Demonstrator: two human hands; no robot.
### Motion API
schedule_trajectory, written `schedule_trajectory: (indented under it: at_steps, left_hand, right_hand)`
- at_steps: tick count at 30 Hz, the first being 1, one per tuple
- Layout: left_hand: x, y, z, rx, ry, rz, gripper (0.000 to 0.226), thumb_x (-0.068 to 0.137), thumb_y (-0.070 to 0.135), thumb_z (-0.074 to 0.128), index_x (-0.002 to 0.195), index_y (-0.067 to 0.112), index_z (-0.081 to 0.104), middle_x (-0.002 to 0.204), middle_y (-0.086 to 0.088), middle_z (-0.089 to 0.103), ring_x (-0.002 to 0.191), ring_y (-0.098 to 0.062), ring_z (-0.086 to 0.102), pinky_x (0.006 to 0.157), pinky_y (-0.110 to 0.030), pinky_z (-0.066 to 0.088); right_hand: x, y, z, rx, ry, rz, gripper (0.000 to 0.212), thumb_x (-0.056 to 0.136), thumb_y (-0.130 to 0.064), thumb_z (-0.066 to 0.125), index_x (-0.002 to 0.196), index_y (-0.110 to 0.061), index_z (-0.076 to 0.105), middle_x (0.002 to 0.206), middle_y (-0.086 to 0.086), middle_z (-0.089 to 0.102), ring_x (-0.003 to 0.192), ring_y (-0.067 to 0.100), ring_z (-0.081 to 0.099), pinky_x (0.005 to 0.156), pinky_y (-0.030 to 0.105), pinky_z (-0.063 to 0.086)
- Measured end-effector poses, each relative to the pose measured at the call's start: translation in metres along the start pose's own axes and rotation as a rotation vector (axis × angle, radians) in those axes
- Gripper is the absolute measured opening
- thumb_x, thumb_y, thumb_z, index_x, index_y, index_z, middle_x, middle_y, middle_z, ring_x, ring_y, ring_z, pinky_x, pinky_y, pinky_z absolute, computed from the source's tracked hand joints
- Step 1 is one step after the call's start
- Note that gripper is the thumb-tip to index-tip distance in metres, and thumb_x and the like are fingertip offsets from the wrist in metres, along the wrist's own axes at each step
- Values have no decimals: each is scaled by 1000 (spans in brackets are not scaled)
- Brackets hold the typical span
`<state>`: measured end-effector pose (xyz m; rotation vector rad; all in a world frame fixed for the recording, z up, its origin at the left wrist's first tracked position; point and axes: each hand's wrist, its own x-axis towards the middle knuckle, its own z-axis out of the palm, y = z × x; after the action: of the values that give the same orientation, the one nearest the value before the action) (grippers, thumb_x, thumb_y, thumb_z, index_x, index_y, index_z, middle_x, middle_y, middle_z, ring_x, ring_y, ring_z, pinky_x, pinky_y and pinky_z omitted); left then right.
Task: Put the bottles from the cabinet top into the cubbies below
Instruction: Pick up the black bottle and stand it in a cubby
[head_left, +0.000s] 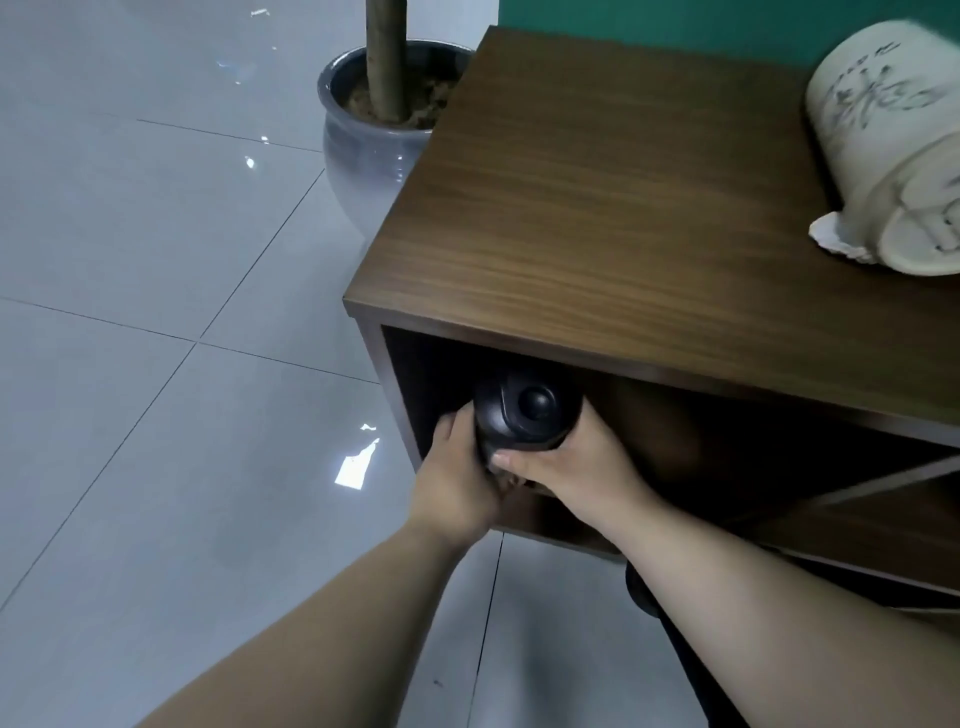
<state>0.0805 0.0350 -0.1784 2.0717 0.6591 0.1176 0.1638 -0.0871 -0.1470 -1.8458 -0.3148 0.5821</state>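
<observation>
Both hands carry one black bottle (524, 415) into the cabinet's end cubby (415, 374).

Left hand (457, 483) and right hand (566, 467) are wrapped snugly round the bottle's lower body, cap upward, probably because it looks heavy and must clear the low opening under the surface (623, 208). One pale bottle (893, 156) lies tipped at the surface's far right edge, not yet stowed.

A glossy black rounded bottle (524, 413) sits below centre; the dark brown wood-grain cabinet top (623, 208) fills the right, with a cream ink-patterned ceramic jar (883, 135) upper right.
</observation>
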Motion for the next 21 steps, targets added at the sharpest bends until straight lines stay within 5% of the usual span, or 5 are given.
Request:
schedule_trajectory:
  at_steps: [7,9,13,17,21]
  left_hand:
    - [11,-12,12,14,6,-28,73,82,22,79,146,27,44,139,-3,52,125,-20,54,97,-39,52]
    - [12,-15,15,41,14,-35,73,83,25,80,146,28,44,139,-4,51,123,-24,57,93,-36,51]
    - [15,-18,17,30,16,-75,70,83,22,82,144,26,48,137,-7,52,119,-29,61,89,-31,47]
    - [15,-20,15,22,14,-75,62,83,19,82,137,23,53,127,-6,59,114,-28,62,86,-31,47]
    - [13,-26,13,-8,12,-52,71,81,21,83,141,27,45,126,-5,65,112,-26,65,87,-36,54]
  right_hand:
    - [6,1,-2,-53,10,32,73,62,9,88,113,-30,54,108,-20,64,91,-22,60,82,1,42]
    - [6,2,-2,-83,3,53,73,62,6,88,115,-31,53,111,-20,64,102,-12,62,93,6,43]
    - [7,8,5,-78,55,58,69,49,-16,83,107,-40,55,121,-7,69,119,13,63,110,43,47]
    - [6,12,9,-64,82,92,69,41,-35,80,105,-42,56,121,-7,70,117,12,65,107,46,49]
    - [0,12,9,-125,93,93,68,57,-13,89,109,-40,55,118,-10,70,114,10,65,107,42,48]
